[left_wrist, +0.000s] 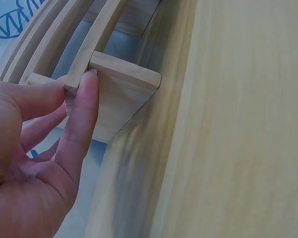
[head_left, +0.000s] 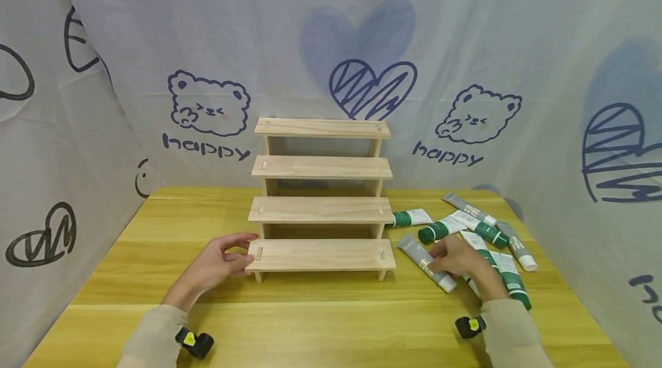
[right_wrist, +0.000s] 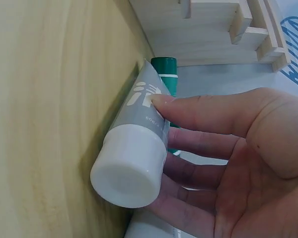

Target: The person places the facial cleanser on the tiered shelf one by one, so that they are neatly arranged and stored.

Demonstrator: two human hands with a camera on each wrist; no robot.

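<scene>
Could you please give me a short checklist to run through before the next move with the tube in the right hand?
1. Stand upright: ok, the wooden stand stands on its legs on the table.
2. Left hand steadying it: ok, the left hand pinches the left end of the lowest shelf.
3. Grip on tube: ok, the right hand holds the gray tube between thumb and fingers.
4. Cap in place: ok, the white cap is on.
5. Tube fully off the table: cannot tell.
6. Other tubes well separated: not ok, several green-and-white tubes crowd together near the right hand.
</scene>
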